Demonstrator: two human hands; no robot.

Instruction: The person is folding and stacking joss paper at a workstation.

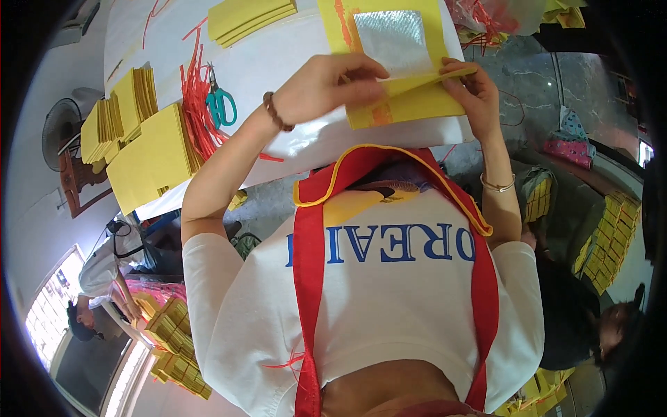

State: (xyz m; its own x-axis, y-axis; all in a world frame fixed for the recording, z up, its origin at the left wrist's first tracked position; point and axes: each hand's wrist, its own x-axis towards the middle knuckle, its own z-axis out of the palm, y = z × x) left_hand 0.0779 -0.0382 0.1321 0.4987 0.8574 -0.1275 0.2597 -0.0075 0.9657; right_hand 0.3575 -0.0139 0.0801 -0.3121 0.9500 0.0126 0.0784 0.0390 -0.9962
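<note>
In front of me on the white table lies yellow joss paper (434,42) with a silver foil square (392,38) and an orange streak. A yellow flap (417,104) of paper lies across its near part, its far right edge lifted. My right hand (476,94) pinches that lifted edge between thumb and fingers. My left hand (340,87), with a brown bracelet at the wrist, hovers over or touches the flap's left end; its fingers are apart, slightly blurred, and hold nothing visible. Whether the flap is a separate sheet I cannot tell.
Teal-handled scissors (221,104) and red plastic strips (196,104) lie left of my left arm. Folded yellow paper stacks (153,153) stand at the table's left edge, another (250,21) at the far side. One person (118,257) is at left, another (570,313) at right.
</note>
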